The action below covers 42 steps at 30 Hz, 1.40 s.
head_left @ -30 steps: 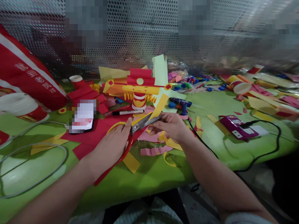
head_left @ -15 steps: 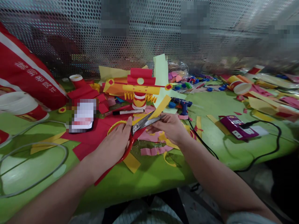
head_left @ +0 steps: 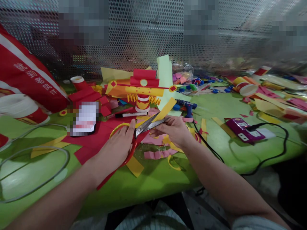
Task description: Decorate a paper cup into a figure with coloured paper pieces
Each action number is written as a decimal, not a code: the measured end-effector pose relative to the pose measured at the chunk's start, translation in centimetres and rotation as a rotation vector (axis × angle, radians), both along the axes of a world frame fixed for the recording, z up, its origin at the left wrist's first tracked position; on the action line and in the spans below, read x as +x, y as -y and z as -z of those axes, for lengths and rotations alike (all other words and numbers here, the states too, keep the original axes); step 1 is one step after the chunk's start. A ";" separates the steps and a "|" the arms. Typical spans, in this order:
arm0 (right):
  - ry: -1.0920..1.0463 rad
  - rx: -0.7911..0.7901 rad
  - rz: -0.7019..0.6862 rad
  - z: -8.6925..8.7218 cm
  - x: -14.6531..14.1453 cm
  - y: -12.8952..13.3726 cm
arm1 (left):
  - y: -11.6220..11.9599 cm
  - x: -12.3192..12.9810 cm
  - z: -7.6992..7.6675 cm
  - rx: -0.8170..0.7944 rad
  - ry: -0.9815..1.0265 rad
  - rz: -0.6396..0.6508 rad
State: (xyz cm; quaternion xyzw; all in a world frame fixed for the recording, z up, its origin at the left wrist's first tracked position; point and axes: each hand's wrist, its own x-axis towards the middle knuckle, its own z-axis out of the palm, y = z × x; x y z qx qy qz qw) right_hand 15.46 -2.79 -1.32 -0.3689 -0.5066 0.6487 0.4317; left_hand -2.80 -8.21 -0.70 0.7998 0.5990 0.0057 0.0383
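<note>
My left hand [head_left: 118,143] is closed around the handles of a pair of scissors [head_left: 143,127], one loop yellow and the other red. Its two metal blades are parted and point up and to the right. Between and beyond them stands a yellow paper strip [head_left: 166,108], tilted toward the upper right. At the blade tips, my right hand [head_left: 174,129] pinches the strip's lower part, its fingers partly hidden by the lower blade. Behind the hands stands a paper figure [head_left: 144,91] with a red hat, a yellow face and a paper-cup body.
A phone [head_left: 84,119] lies on red paper [head_left: 96,140] at left. Paper scraps, including a pink strip [head_left: 159,154], litter the green table [head_left: 153,188]. A blue glue gun [head_left: 189,108] stands behind my right hand. Farther right is a purple power socket [head_left: 244,130] with a black cable.
The hands, scissors and yellow strip hold almost the same pose. Only a very slight shift of the whole view shows.
</note>
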 end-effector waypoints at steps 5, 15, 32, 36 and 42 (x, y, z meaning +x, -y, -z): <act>-0.003 0.002 0.014 0.1 0.0 0.0 | 0.0 0.1 -0.1 -0.004 -0.038 -0.005; 0.048 0.021 0.003 0.1 0.1 0.1 | -0.1 0.4 -0.9 -0.030 -0.139 -0.005; 0.060 0.024 0.020 -0.1 0.1 0.2 | -0.1 0.3 -1.0 0.047 -0.263 0.001; 0.048 0.031 0.019 0.0 0.1 0.2 | 0.0 0.2 -0.9 0.049 -0.276 0.010; 0.033 0.049 0.052 -0.1 0.0 0.2 | 0.0 0.2 -1.0 0.024 -0.255 -0.008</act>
